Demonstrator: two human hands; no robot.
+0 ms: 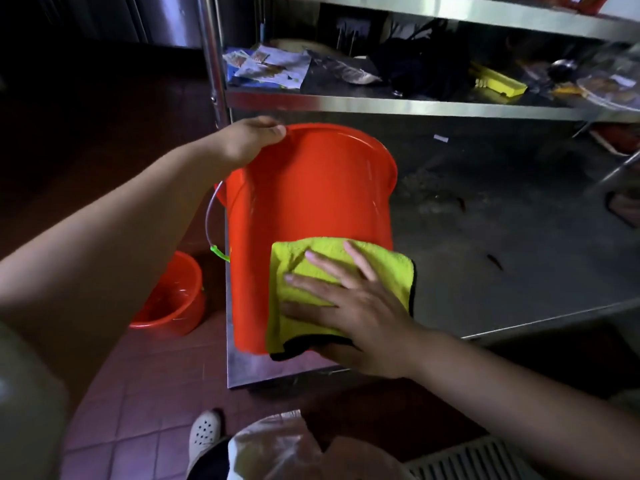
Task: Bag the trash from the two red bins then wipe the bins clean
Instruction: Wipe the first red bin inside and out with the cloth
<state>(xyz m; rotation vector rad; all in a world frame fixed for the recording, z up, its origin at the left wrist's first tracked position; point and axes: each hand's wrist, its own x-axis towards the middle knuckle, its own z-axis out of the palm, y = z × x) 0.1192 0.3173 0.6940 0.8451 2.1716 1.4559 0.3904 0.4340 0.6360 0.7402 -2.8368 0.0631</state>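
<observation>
A red bin (308, 209) lies tilted over the left end of a steel table (502, 258), its mouth facing away from me. My left hand (249, 140) grips its far rim at the top left. My right hand (353, 303) presses a yellow-green cloth (311, 313) flat against the bin's outer wall near its base, fingers spread. The bin's wire handle with a green grip (219, 252) hangs on its left side. A second red bin (173, 292) stands upright on the floor to the left, partly behind my left forearm.
A steel shelf (415, 105) above the table holds papers (270, 67), dark cloth and a yellow block (498, 83). A clear plastic bag (291, 448) sits at the bottom middle beside a white shoe (204, 434). Reddish floor tiles (145, 393) and a floor grate (478, 462) lie below.
</observation>
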